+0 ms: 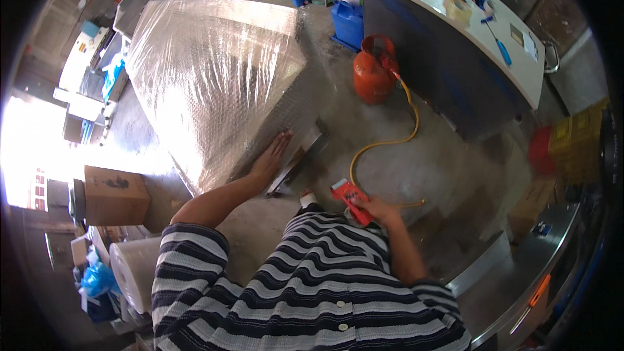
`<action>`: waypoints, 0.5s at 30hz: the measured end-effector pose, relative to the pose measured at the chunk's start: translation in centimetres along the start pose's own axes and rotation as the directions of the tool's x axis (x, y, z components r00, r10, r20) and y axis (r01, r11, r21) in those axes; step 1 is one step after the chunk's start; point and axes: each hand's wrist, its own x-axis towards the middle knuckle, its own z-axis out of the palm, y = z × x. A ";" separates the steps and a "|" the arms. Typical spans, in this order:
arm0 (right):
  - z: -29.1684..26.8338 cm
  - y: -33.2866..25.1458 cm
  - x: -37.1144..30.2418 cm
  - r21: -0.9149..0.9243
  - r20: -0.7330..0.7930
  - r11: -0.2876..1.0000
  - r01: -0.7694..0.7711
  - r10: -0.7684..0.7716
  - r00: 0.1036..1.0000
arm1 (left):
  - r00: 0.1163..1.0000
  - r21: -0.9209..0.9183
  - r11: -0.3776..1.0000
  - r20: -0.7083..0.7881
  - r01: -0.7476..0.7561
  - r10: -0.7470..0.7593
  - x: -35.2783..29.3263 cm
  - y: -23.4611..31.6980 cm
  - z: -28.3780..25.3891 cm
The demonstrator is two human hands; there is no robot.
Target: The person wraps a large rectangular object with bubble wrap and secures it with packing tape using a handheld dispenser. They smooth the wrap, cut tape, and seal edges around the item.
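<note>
A large box-shaped item (208, 84), wrapped in bubble wrap and shiny clear film, stands in front of me to the left. My left hand (273, 156) lies flat against its near right side, fingers stretched out and holding nothing. In front of my waist, my right hand (379, 209) is wrapped round what looks like a red tape dispenser (351, 199), which is apart from the wrapped item. My fingers hide part of it. A metal edge (300, 156) shows low beside the wrapped item.
An orange gas cylinder (375, 70) stands ahead, its yellow hose (380, 143) curling over the floor towards me. A counter (442, 1) holding tools is at the far right. To my left are a cardboard box (114, 195) and a film roll (133, 273); a metal bench (520, 286) is right.
</note>
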 end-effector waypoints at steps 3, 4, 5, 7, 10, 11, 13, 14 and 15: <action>1.2 -1.3 -4.7 0.445 0.085 0.895 -0.027 -0.012 0.996 | 0.999 -0.057 0.997 -0.001 0.048 -0.048 0.4 1.4 1.9; 1.1 -0.4 -5.3 0.457 0.098 0.889 -0.006 -0.043 0.994 | 0.998 -0.101 0.993 -0.014 0.057 -0.059 0.4 1.7 2.0; 0.8 0.1 -5.6 0.477 0.099 0.879 0.025 -0.083 0.992 | 0.994 -0.376 0.924 -0.058 0.067 -0.096 0.6 1.2 1.0; 0.2 -0.3 -5.6 0.374 0.032 0.918 0.131 -0.154 0.988 | 0.974 -0.813 0.581 -0.113 0.024 -0.198 0.3 0.3 -1.5; 1.1 -4.1 -6.8 -0.023 -0.071 0.958 0.287 -0.288 0.955 | 0.951 -0.987 -0.162 0.074 0.026 -0.301 -0.4 0.0 -7.0; 1.3 -7.0 -7.6 -0.133 -0.053 0.937 0.324 -0.333 0.942 | 0.959 -0.890 -0.456 0.122 -0.008 -0.255 -0.3 -0.4 -7.9; 2.4 -14.2 -10.1 -0.350 0.002 0.858 0.377 -0.402 0.916 | 0.977 -0.441 -0.896 0.165 -0.046 -0.131 -0.4 -0.8 -9.3; 2.7 -16.6 -10.7 -0.372 0.023 0.829 0.418 -0.442 0.897 | 0.988 -0.170 -0.983 0.131 -0.062 -0.085 -0.9 -1.6 -10.0; 3.0 -18.8 -11.0 -0.395 0.047 0.796 0.459 -0.481 0.875 | 0.989 -0.187 -0.978 0.101 -0.093 -0.113 -1.4 -2.5 -10.2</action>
